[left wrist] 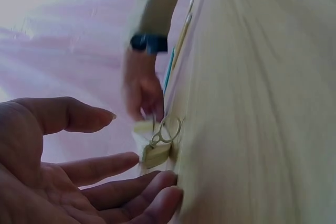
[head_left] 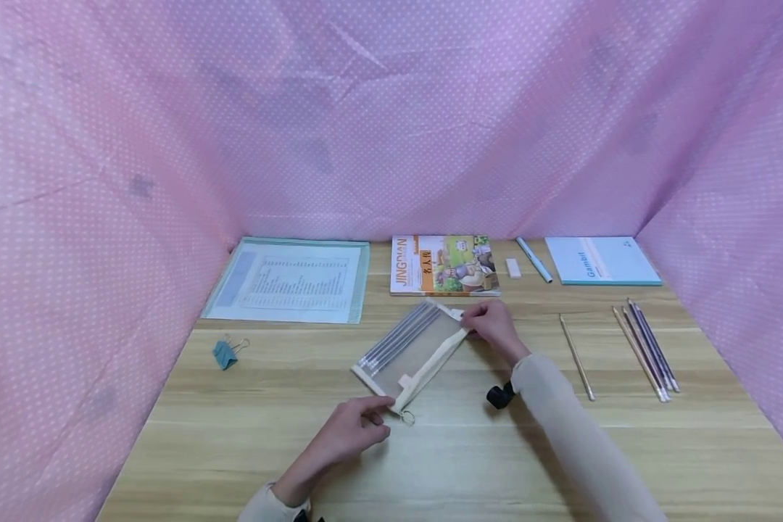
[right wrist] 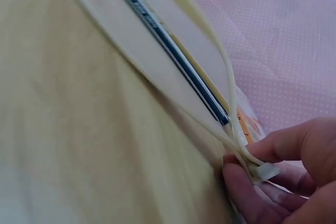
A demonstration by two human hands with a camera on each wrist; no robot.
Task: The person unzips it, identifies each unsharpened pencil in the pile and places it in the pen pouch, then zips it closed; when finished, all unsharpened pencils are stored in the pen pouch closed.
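Note:
A see-through pencil pouch (head_left: 433, 360) with cream edging lies slanted on the table, several pencils (head_left: 401, 337) inside it. Its mouth gapes in the right wrist view, where a dark pencil (right wrist: 168, 45) shows within. My right hand (head_left: 492, 326) pinches the far end of the pouch's zip edge between thumb and fingers. At the near corner, my left hand (head_left: 351, 429) touches the pouch with its index fingertip, the thumb held apart. A metal ring (head_left: 408, 417) hangs from that corner. The left wrist view shows the left fingers (left wrist: 105, 169) loosely extended, gripping nothing.
To the right lie a single pencil (head_left: 577, 357) and a group of pencils (head_left: 646, 351). Along the back are a document folder (head_left: 287, 279), a book (head_left: 444, 265), an eraser (head_left: 512, 268), a pen (head_left: 534, 259) and a blue notebook (head_left: 602, 261). A binder clip (head_left: 225, 354) sits left.

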